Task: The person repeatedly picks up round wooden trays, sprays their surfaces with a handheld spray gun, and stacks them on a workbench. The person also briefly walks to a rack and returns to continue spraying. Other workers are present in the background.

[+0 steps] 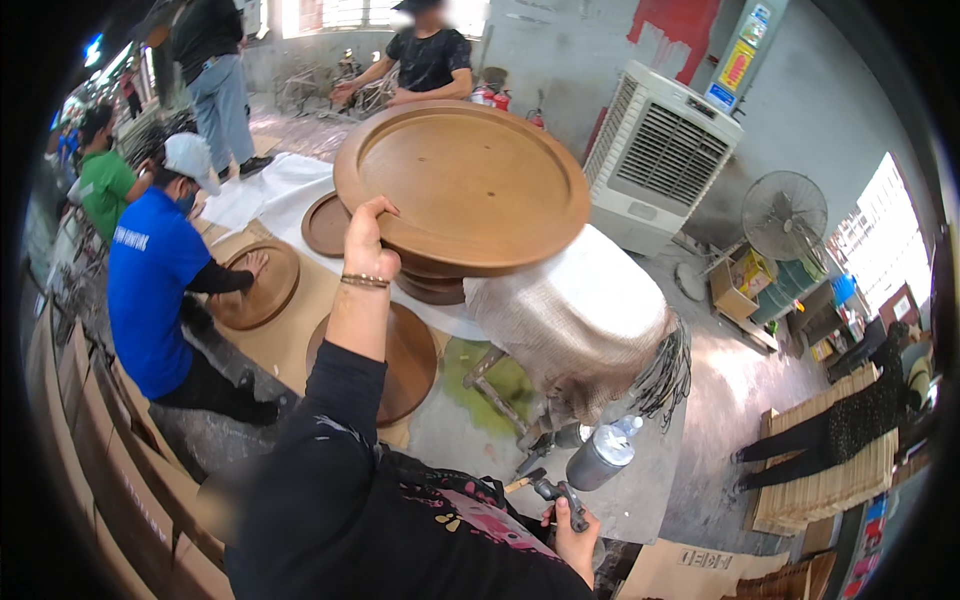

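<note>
Clamping the rim of the brown wooden disc point(470, 190), the left hand point(371, 243) leaves the recessed face clear — presumably to spare it. The disc is beside a cloth-draped stand point(585, 310); the right hand point(576, 537), lower, wraps a spray gun point(573, 507).

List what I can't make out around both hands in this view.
In the head view:
- Underside of the raised wooden disc: turned away from the camera.
- Most fingers of the left hand: hidden by that disc.
- Exact finger placement of the right hand: small, partly covered by the dark handheld tool.
- Stacked discs: mostly behind the raised one.
- Cardboard: cut off by the lower edge.
</note>
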The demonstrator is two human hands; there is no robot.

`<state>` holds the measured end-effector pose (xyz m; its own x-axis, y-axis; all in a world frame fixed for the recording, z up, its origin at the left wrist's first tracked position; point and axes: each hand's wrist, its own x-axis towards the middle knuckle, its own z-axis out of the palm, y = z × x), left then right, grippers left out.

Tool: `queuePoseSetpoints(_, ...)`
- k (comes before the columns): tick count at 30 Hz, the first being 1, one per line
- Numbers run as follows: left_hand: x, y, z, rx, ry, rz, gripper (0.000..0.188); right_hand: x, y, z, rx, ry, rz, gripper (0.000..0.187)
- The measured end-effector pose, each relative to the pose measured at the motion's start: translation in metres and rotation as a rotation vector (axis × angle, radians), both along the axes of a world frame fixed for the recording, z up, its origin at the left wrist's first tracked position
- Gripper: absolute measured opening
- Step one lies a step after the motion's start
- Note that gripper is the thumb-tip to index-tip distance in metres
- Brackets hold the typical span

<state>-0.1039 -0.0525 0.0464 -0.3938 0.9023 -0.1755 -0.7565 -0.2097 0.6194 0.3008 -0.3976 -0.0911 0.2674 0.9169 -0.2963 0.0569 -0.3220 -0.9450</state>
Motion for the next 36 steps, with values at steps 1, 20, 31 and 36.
queuePoseSetpoints(1, -0.012, 0.022, 0.001, -0.038, 0.013, 0.041, 0.018, -0.006, 0.001, 0.001, -0.008, -0.003, -0.031, 0.036)
queuePoseSetpoints(20, -0.109, 0.217, -0.047, -0.236, 0.204, 0.066, 0.050, -0.127, 0.049, 0.015, -0.140, -0.012, -0.347, 0.044)
queuePoseSetpoints(31, -0.167, 0.177, -0.034, -0.489, 1.009, -0.402, 0.075, -0.136, 0.073, 0.023, -0.147, -0.053, -0.147, 0.046)
queuePoseSetpoints(36, -0.189, 0.161, -0.088, -0.299, 0.655, -0.235, 0.081, -0.137, 0.080, 0.036, -0.158, -0.060, -0.042, 0.050)
